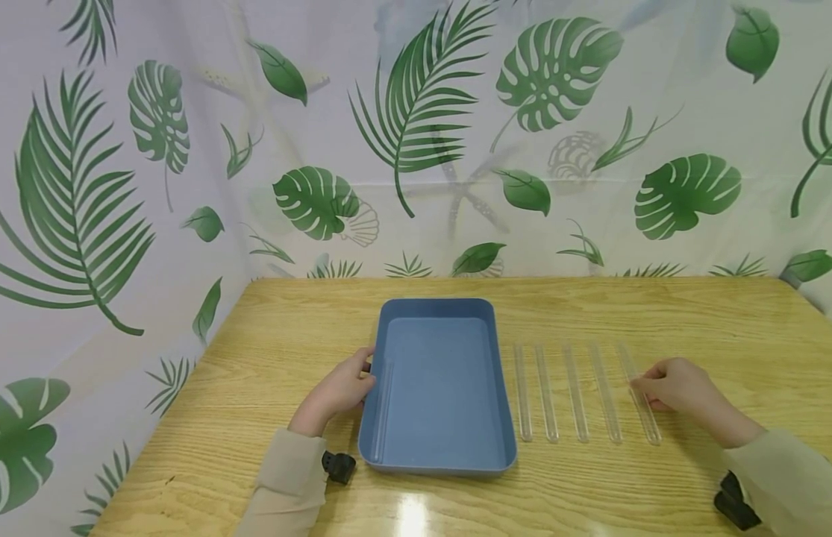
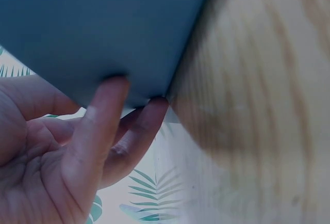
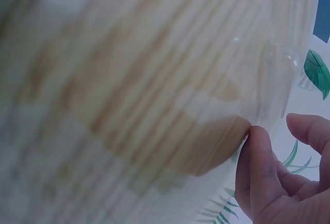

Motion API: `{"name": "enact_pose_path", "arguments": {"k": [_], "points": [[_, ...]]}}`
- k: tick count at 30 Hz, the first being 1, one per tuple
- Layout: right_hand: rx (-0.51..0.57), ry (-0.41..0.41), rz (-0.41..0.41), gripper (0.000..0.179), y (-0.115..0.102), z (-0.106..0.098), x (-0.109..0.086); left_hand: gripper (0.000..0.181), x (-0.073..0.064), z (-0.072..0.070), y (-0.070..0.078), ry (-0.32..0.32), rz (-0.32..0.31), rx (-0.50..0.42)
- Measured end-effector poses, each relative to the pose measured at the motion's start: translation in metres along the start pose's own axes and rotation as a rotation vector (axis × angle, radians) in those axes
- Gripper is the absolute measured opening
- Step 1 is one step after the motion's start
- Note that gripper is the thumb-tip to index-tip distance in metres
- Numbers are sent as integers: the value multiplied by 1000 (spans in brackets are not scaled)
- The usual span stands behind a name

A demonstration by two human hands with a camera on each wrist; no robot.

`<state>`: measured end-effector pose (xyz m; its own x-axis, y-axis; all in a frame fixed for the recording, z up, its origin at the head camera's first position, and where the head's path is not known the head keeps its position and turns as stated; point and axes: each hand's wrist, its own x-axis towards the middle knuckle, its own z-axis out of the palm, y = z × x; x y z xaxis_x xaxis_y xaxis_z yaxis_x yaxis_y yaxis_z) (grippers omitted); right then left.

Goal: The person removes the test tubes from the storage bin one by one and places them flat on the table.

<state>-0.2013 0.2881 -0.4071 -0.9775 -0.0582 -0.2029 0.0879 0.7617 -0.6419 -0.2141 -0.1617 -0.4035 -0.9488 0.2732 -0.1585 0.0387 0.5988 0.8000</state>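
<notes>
A blue rectangular tray (image 1: 442, 471) lies on the table, with one clear test tube (image 1: 383, 410) along its inner left side. My left hand (image 1: 345, 384) is at the tray's left side; in the left wrist view its fingertips touch the outer wall (image 2: 129, 38). To the right of the tray lies a row of several clear test tubes (image 1: 575, 395), roughly parallel. My right hand (image 1: 680, 388) pinches the rightmost test tube (image 1: 647, 421) around its middle, thumb and fingers on opposite sides. That tube looks faint in the right wrist view.
The wooden table (image 1: 308, 313) meets a white leaf-printed cloth (image 1: 422, 224) at the back and on the left. A black wrist device (image 1: 338, 467) sits by the left sleeve, another black device (image 1: 736, 501) by the right one.
</notes>
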Motion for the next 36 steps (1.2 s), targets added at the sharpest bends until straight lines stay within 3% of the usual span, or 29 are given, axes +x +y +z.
{"name": "enact_pose_path", "arguments": {"k": [4,9,21,36], "points": [[36,-23,5,41,1,-4,-1,48,0,0,0,0,8,6],[5,-13,-7,46,-1,-13,-4,48,0,0,0,1,7,4],[60,-13,-26,55,-21,-24,-10,47,0,0,1,3,0,-7],[92,-42,-166,52,-45,-10,-16,48,2,0,-3,1,2,1]]}}
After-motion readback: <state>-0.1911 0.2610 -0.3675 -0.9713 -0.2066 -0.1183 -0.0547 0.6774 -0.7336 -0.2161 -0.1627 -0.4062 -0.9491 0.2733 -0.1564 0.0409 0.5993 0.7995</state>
